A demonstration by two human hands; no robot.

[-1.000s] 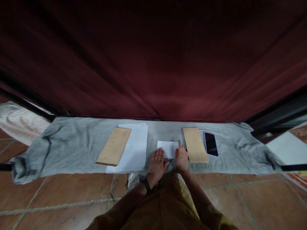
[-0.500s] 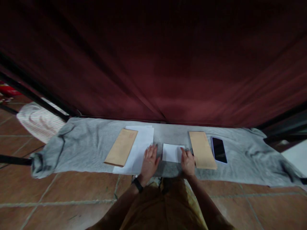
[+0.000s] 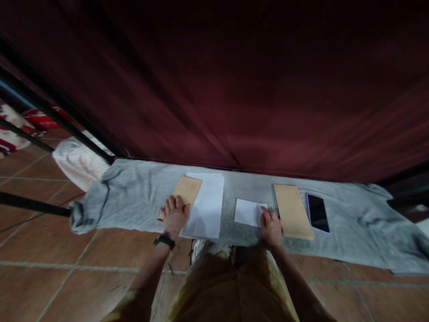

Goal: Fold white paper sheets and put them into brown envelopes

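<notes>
Left hand (image 3: pixel 174 218) spreading over left envelope (image 3: pixel 187 190), right hand (image 3: pixel 271 228) touching paper (image 3: pixel 247 212)

The left hand is lying palm down over the left envelope's near end, fingers loose and grasping nothing. That envelope is overlapping the sheets (image 3: pixel 208 205). The right hand is resting its fingertips at the paper's right edge, its other fingers curling; whether it is gripping, I cannot tell. The paper is lying between the sheets and the right envelope (image 3: pixel 292 212). Beyond that envelope, the phone (image 3: pixel 318 212) is sitting just beside it. Everything is resting on a grey cloth (image 3: pixel 134 197).
</notes>
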